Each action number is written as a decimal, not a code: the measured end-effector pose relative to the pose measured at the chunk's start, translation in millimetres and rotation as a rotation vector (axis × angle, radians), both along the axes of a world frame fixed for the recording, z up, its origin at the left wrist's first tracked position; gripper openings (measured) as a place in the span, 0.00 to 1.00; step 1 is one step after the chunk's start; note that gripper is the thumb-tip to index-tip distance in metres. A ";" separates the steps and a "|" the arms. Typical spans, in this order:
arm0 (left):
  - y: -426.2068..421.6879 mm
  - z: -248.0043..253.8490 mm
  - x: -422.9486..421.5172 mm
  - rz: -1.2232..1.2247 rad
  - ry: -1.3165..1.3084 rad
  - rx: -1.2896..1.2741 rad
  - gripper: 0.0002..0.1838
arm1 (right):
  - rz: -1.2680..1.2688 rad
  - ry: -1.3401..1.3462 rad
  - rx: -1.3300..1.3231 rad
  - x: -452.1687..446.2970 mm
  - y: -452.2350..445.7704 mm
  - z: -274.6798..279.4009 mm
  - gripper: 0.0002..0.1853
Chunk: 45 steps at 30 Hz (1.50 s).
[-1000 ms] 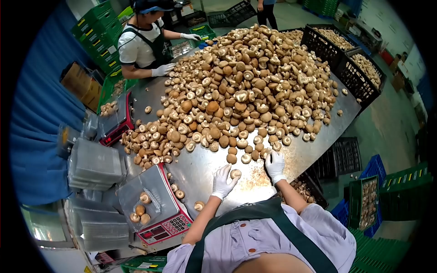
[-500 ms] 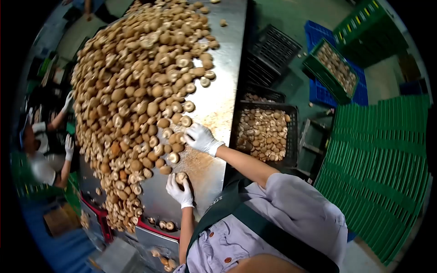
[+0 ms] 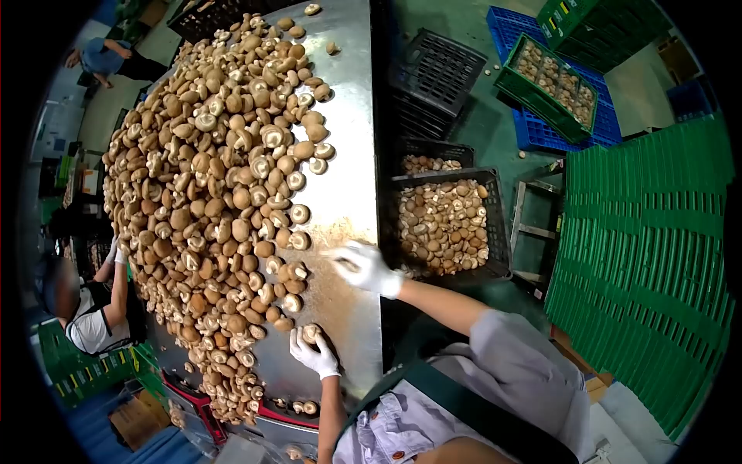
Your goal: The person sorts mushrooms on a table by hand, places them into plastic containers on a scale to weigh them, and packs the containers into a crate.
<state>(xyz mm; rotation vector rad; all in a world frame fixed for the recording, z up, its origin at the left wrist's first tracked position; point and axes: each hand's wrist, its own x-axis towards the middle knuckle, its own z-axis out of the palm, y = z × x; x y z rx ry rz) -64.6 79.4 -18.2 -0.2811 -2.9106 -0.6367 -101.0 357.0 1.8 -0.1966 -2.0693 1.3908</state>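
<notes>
We see R hand (image 3: 363, 268) has come off the mushroom pile (image 3: 212, 207) & is now over stained bench (image 3: 334, 308), too blurred so we can't tell its grip, while L hand (image 3: 317, 358) holds one mushroom (image 3: 311, 333) beside the pile, so only this one is surely handled.

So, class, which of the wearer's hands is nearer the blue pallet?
Right: the right hand is over the table, nearer the blue pallet; the left hand, farther off, holds a mushroom.
</notes>
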 end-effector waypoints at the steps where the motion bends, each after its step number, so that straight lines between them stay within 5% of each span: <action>1: 0.8 0.6 -0.6 0.006 -0.006 -0.002 0.23 | -0.075 0.119 -0.030 15.0 13.8 -0.3 0.09; 6: 3.0 2.0 0.3 0.007 -0.010 -0.002 0.22 | -0.482 -0.237 -0.196 100.0 97.5 -94.3 0.04; 7: 1.6 0.6 -0.2 0.008 -0.001 -0.008 0.22 | -0.515 -0.728 -0.268 119.5 121.3 -117.9 0.07; 11: 5.8 4.4 1.5 0.030 -0.027 0.050 0.23 | -0.537 -1.204 -0.005 140.5 187.8 -242.7 0.22; 13: 0.7 0.6 0.7 0.018 -0.029 0.051 0.24 | -0.431 -1.486 -0.033 112.9 205.6 -239.2 0.24; 17: 2.2 1.8 2.5 0.027 -0.035 0.032 0.25 | -0.281 -1.362 0.409 93.9 224.0 -318.2 0.22; 19: 1.4 1.2 3.0 0.027 -0.043 0.038 0.25 | -0.393 -1.351 0.489 81.9 227.0 -323.0 0.07; 22: 0.0 0.0 1.9 0.007 -0.032 0.028 0.25 | -0.373 -1.378 0.779 81.4 231.9 -331.1 0.04; 26: 0.8 -0.8 3.3 0.022 -0.024 0.043 0.24 | -0.423 -1.353 0.517 97.9 245.0 -338.2 0.07; 32: 0.5 -2.3 2.9 0.023 -0.017 0.035 0.23 | -0.513 -1.279 0.715 114.1 251.1 -380.2 0.05; 35: 0.2 -0.2 2.5 0.037 -0.039 0.020 0.25 | -0.483 -1.306 0.595 115.7 241.7 -337.5 0.06; 37: 3.4 0.6 3.9 0.044 -0.018 0.042 0.22 | -0.488 -1.196 0.474 126.4 238.0 -325.5 0.17; 39: 5.9 -1.6 2.3 0.057 -0.010 0.078 0.23 | -0.682 -0.999 0.116 127.1 225.5 -304.8 0.22; 41: 2.8 0.3 3.3 0.035 -0.027 0.055 0.23 | -0.639 -0.788 -0.666 133.4 223.2 -298.2 0.25; 45: 2.5 -1.1 4.2 0.042 -0.012 0.071 0.22 | -0.483 -0.633 -0.958 149.2 217.8 -318.1 0.21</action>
